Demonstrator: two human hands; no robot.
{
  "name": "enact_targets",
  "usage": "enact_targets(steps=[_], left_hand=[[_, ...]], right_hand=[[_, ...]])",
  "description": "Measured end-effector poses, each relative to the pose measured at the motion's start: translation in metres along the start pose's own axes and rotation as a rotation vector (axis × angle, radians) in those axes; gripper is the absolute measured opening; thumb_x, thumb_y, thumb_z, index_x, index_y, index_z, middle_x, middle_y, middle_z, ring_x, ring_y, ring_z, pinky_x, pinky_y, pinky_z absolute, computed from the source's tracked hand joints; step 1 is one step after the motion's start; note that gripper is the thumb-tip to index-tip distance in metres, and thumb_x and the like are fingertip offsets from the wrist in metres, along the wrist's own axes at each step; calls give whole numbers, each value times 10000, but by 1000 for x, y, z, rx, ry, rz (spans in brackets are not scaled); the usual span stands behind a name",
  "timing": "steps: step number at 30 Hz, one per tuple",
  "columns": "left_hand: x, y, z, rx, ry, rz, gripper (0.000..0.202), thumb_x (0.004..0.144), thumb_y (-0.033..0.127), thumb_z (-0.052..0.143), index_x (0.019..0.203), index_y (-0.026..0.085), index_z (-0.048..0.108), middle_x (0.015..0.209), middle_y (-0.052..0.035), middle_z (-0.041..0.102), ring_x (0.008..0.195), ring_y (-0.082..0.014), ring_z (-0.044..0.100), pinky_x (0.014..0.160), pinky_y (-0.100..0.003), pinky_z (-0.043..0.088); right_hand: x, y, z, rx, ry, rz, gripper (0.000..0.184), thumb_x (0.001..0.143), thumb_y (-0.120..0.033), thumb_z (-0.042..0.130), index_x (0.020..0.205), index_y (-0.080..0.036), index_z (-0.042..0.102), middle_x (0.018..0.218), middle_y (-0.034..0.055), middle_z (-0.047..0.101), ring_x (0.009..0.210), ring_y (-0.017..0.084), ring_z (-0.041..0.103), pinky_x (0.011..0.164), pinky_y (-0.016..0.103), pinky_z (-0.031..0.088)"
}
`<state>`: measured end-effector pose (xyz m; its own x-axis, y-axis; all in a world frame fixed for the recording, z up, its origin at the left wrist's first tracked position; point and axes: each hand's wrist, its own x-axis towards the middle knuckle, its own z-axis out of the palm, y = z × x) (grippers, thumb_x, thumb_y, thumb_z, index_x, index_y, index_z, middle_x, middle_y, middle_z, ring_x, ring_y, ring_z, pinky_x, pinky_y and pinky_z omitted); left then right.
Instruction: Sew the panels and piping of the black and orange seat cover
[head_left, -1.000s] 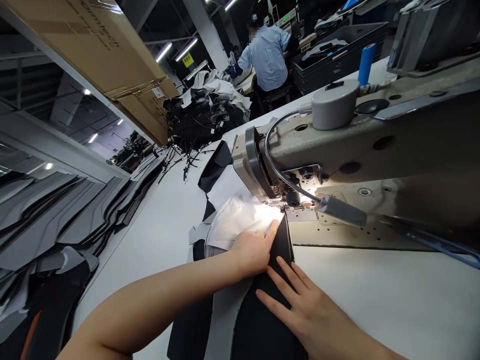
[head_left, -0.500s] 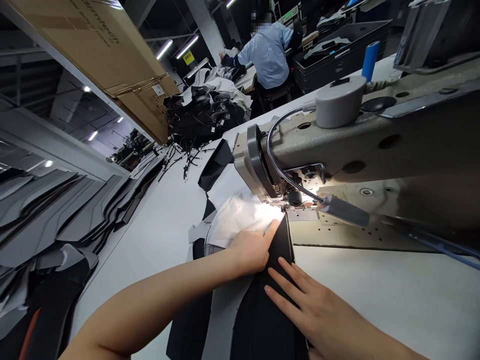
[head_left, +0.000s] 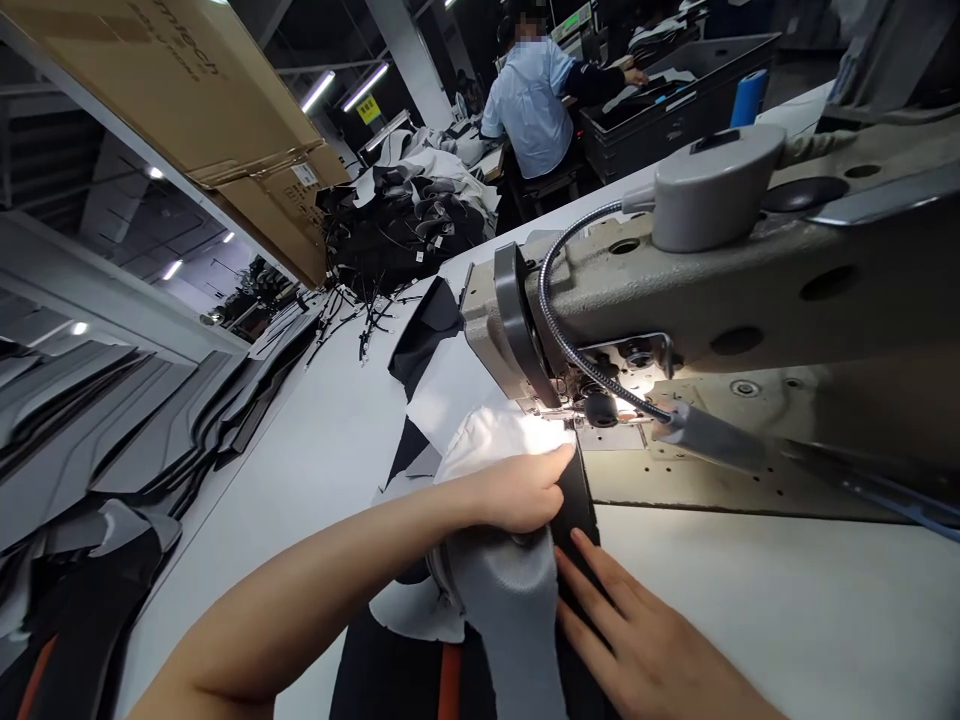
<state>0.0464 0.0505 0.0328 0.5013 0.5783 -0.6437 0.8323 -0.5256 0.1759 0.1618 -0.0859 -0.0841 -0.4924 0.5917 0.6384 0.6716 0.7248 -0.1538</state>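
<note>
Beside the presser foot of a sewing machine [head_left: 600,270], my left hand [head_left: 517,492] is closed. Its fingers pinch the edge of a white fabric piece [head_left: 480,440], which lies under bright light at the needle area. Below that hand hangs a grey fabric panel [head_left: 510,610], partly folded, with black fabric [head_left: 397,660] and an orange-red strip [head_left: 450,680] under it. My right hand [head_left: 630,630] lies flat with fingers spread, touching the black fabric along its right edge. The needle itself is hidden in glare.
A lamp on a flexible metal neck [head_left: 559,320] reaches over the machine bed. Stacked grey panels [head_left: 150,430] line the left side. Behind are a heap of dark fabric pieces [head_left: 420,220], a cardboard box [head_left: 172,100], a grey crate [head_left: 675,100] and a seated person [head_left: 532,110].
My left hand has shifted slightly right with the white fabric, and the grey panel below is now folded over the black fabric. My right hand sits slightly lower. The person behind reaches toward the crate.
</note>
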Motion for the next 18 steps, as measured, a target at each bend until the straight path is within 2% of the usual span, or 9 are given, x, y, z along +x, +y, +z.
enact_targets(steps=[3,7,10,12,15,18], left_hand=[[3,9,3,39,-15,-71,667,813,179,349,1447,102,157,1130,-161,625,943,-276,622,687,-317,472],[-2,16,1,113,-52,-126,617,761,167,453,1352,95,292,949,-140,653,786,-264,629,527,-277,406],[-3,16,-3,63,-73,-120,450,770,143,420,1219,120,415,867,-107,642,677,-215,598,464,-256,359],[1,14,-6,-13,-34,-89,334,778,127,377,1094,148,480,861,-82,633,668,-182,579,485,-240,379],[8,10,-8,-75,48,-43,279,760,89,351,968,162,522,905,-58,634,760,-156,581,619,-221,442],[12,8,-7,-33,101,-60,345,784,104,336,1058,178,531,971,-50,642,829,-158,589,723,-229,458]], right_hand=[[4,8,0,32,-67,-7,437,770,-289,563,1176,-131,606,1251,152,569,1249,328,420,983,432,428],[3,14,3,52,-127,11,546,702,-250,587,1219,-77,567,1325,194,492,1302,383,322,1015,475,396],[5,16,5,45,-156,-1,545,700,-211,576,1227,-71,555,1345,191,471,1321,383,283,1039,488,366],[10,18,5,25,-141,-22,470,729,-181,551,1188,-89,581,1268,162,543,1310,353,319,1072,497,321],[19,22,8,-17,-95,-35,364,759,-146,518,1104,-88,621,1139,148,610,1254,322,407,1088,504,290],[26,26,13,-39,-71,16,310,741,-150,540,1027,-82,641,1174,170,587,1243,332,412,1041,490,340]])
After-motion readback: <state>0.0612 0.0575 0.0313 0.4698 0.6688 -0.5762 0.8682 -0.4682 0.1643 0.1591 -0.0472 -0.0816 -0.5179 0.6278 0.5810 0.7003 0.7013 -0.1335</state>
